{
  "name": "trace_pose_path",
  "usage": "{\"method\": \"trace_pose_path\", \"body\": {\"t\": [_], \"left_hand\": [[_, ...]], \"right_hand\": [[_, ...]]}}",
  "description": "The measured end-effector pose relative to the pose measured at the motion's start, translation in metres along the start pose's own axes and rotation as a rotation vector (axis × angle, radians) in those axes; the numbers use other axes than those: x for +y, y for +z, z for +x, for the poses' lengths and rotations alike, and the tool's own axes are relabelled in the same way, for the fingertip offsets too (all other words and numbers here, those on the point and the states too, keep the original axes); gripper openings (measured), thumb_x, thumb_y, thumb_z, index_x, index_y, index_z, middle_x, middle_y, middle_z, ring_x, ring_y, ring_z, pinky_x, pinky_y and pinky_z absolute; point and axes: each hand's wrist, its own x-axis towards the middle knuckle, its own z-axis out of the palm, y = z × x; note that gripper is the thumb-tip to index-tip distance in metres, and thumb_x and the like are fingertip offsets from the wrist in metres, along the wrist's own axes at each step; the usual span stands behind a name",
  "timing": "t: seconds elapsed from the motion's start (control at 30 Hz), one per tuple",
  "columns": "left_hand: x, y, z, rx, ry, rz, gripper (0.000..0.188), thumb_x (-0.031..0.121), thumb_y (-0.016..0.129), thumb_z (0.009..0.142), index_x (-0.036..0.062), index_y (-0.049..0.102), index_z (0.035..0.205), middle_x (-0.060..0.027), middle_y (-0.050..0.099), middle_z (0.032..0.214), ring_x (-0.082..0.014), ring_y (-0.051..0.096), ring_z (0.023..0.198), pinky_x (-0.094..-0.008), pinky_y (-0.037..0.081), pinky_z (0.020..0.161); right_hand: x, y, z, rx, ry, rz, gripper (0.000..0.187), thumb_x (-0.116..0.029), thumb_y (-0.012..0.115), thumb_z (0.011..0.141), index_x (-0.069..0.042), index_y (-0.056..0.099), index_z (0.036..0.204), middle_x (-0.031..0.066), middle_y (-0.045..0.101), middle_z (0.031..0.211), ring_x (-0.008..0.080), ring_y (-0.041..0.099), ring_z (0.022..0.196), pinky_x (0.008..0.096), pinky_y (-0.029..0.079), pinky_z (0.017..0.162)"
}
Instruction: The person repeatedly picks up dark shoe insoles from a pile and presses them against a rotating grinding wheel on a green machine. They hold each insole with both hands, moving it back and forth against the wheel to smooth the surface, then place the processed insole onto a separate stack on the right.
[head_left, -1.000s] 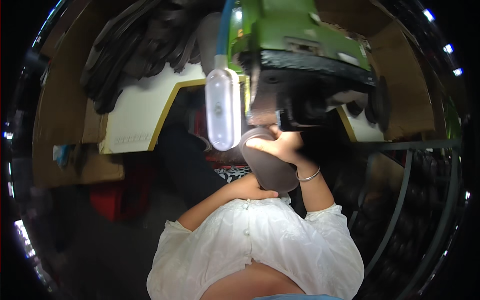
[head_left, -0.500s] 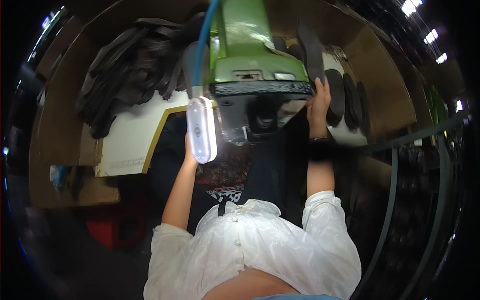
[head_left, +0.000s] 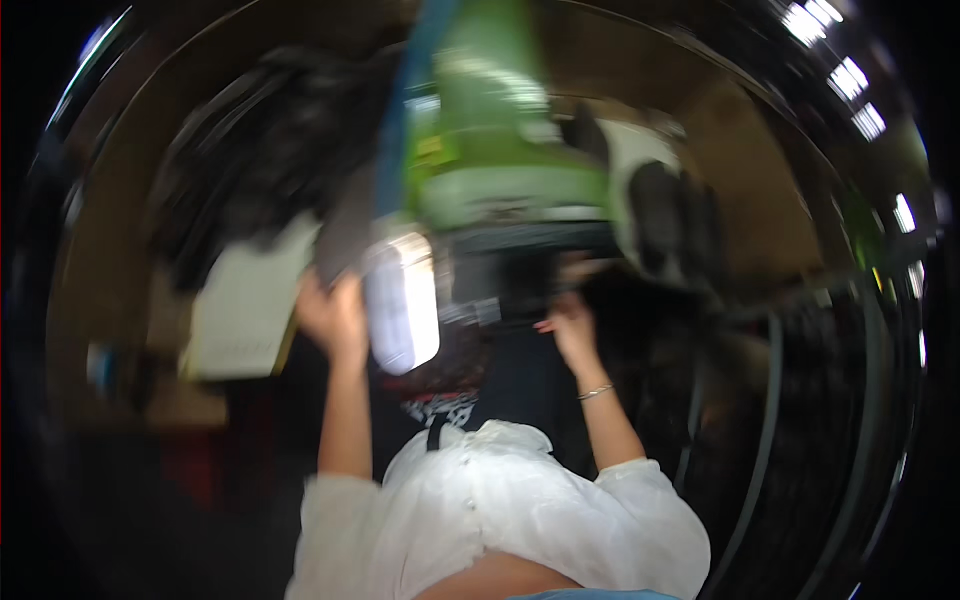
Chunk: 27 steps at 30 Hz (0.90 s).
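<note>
My left hand is closed around the lower end of a dark grey shoe sole, just left of a lit lamp. The sole points up and away from me, and motion smears it. My right hand is below the dark underside of a green machine. Its fingers point up and to the left, but they are too smeared to tell what they hold, if anything.
Left of the machine lies a heap of dark soles, with more soles at the right. Cardboard walls surround the white work surface. A blue hose hangs down to the lamp. Grey metal bars stand at the right.
My right hand has come away from the sole at the right, moving left and toward me. My left hand has come out from behind the lamp to its left side. The whole view has blurred.
</note>
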Motion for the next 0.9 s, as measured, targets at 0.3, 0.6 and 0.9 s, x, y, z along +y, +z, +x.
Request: {"method": "trace_pose_path", "body": {"t": [0.3, 0.6, 0.9], "left_hand": [[0.016, -0.022, -0.093, -0.486, -0.086, -0.582, 0.035, 0.02, 0.06, 0.081, -0.0036, 0.042, 0.099, -0.0181, 0.053, 0.095, -0.0249, 0.057, 0.085, -0.0348, 0.049, 0.077], [0.034, 0.03, -0.096, -0.822, -0.5, -0.376, 0.035, 0.028, 0.062, 0.08, -0.0059, 0.059, 0.09, -0.0102, 0.061, 0.081, -0.0163, 0.058, 0.069, -0.0271, 0.048, 0.063], [0.018, 0.001, -0.1, -0.783, -0.454, -0.511, 0.042, 0.024, 0.054, 0.084, -0.009, 0.049, 0.11, -0.0168, 0.056, 0.104, -0.0231, 0.058, 0.093, -0.0307, 0.046, 0.081]], "right_hand": [[0.046, 0.059, -0.082, -0.773, -0.125, 0.1, 0.067, -0.021, 0.071, 0.073, -0.001, 0.038, 0.127, 0.0113, 0.045, 0.126, 0.0185, 0.047, 0.109, 0.0294, 0.042, 0.089], [0.072, 0.074, -0.111, -0.78, 0.5, 0.093, 0.054, -0.031, 0.071, 0.072, 0.005, 0.053, 0.107, 0.014, 0.061, 0.096, 0.0194, 0.058, 0.086, 0.0307, 0.046, 0.076], [0.007, -0.041, -0.083, -0.849, 0.245, -0.333, 0.047, -0.023, 0.075, 0.064, 0.009, 0.057, 0.094, 0.013, 0.063, 0.088, 0.0192, 0.058, 0.083, 0.0305, 0.047, 0.074]]}}
